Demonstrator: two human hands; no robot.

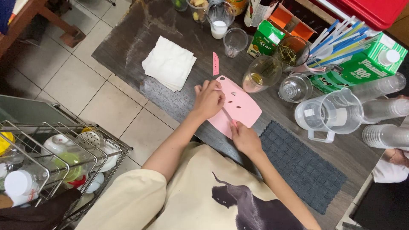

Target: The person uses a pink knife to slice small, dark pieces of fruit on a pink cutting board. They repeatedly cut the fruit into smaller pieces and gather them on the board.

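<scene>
Pink cutting board point(245, 108) lies under both hands; right hand point(246, 138) pinches a knife point(227, 115).

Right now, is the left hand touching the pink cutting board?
Touching. The head view shows the left hand resting on the pink cutting board, fingers pressed at its upper edge.

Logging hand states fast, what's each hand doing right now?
Left hand: curled, fingertips pressing something small on the pink board; what it is cannot be told.
Right hand: closed on a knife.

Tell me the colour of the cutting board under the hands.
Pale pink cutting board, seen clearly in the head view.
</scene>
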